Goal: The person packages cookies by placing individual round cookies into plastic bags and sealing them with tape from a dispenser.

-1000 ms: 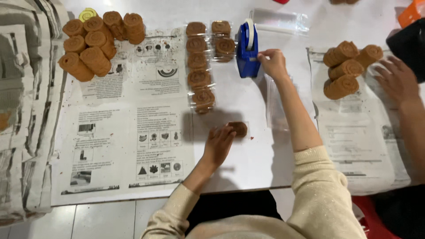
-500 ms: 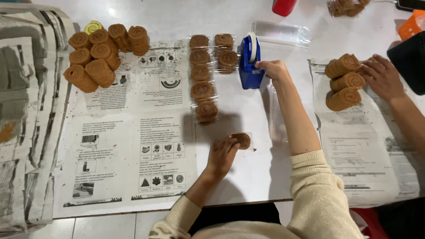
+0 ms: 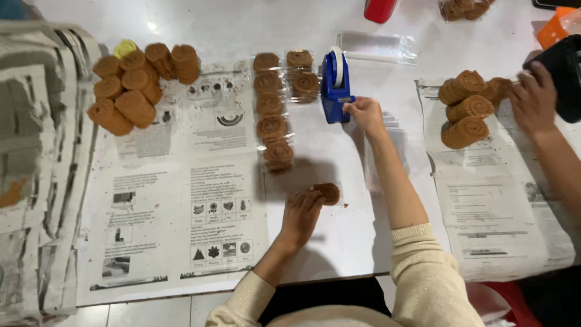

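Observation:
My left hand [image 3: 301, 213] rests on the white table, its fingertips holding a round brown cookie in a clear wrapper [image 3: 327, 192]. My right hand [image 3: 365, 113] reaches forward to the blue tape dispenser [image 3: 336, 85], fingers pinched at the tape end by its lower right side. Just left of the dispenser lie two rows of wrapped brown cookies [image 3: 270, 112], one long and one short.
A heap of unwrapped brown cookies [image 3: 136, 88] sits far left on newspaper [image 3: 181, 224]. Another pile [image 3: 469, 108] lies on newspaper at the right, where another person's hand [image 3: 534, 100] rests. Empty clear bags [image 3: 376, 45] lie behind the dispenser. A red container [image 3: 380, 9] stands at the back.
My left hand stays on the wrapped cookie. My right hand has slid a little down the dispenser's right side. The other person's hand shifted slightly by the right pile.

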